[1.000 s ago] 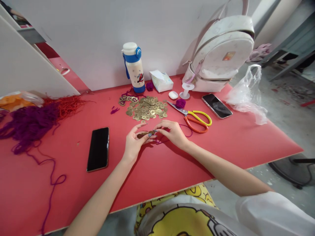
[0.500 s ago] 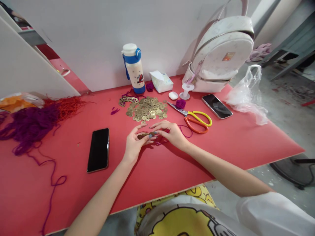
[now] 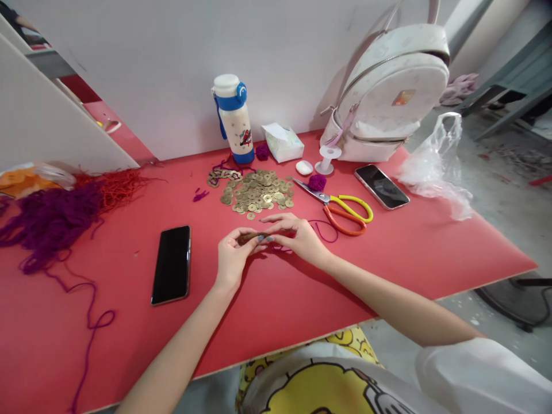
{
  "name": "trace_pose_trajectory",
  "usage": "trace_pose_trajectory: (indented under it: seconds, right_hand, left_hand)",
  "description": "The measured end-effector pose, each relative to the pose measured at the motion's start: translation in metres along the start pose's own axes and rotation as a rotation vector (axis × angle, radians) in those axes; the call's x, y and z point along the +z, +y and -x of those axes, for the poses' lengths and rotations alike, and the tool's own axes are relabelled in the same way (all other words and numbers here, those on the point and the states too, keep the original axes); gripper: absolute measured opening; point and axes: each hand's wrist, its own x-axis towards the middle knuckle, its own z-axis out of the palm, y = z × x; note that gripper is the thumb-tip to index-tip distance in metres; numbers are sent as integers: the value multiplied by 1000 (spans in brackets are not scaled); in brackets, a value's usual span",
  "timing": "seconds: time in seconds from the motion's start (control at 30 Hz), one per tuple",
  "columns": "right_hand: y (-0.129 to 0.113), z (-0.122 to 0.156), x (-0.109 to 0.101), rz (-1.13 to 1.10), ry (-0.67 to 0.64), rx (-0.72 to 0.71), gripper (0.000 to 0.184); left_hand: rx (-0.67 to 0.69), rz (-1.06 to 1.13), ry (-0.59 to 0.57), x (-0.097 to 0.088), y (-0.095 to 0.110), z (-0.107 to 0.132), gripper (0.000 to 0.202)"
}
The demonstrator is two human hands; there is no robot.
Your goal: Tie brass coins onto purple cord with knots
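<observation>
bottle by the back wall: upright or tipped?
Upright. The bottle stands on its blue base on the table, close to the wall, with its white cap on top.

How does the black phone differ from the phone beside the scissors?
The black phone lies almost straight toward the person, left of the left hand; the other phone lies slanted, right of the scissors. The black phone's screen is evenly dark; the other phone's screen shows pale reflections. Both lie flat, screen up, on the red table.
</observation>
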Motion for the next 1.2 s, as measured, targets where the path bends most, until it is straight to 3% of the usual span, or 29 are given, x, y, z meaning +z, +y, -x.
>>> trace_pose_trajectory:
  seconds: [0.43, 0.77, 1.0, 1.2]
  right_hand:
    - [10, -1, 3, -77, 74, 34, 12]
    - [2, -1, 1, 37, 38, -17, 14]
    - [-1, 1, 6, 39, -20, -54, 26]
    - [-2, 1, 5, 20, -54, -44, 19]
  left_hand:
    - [20, -36, -67, 3, 5, 2, 35]
    - [-1, -43, -67, 0, 4, 1, 45]
    - [16, -48, -45, 0, 5, 0, 51]
    - [33, -90, -83, 3, 4, 2, 54]
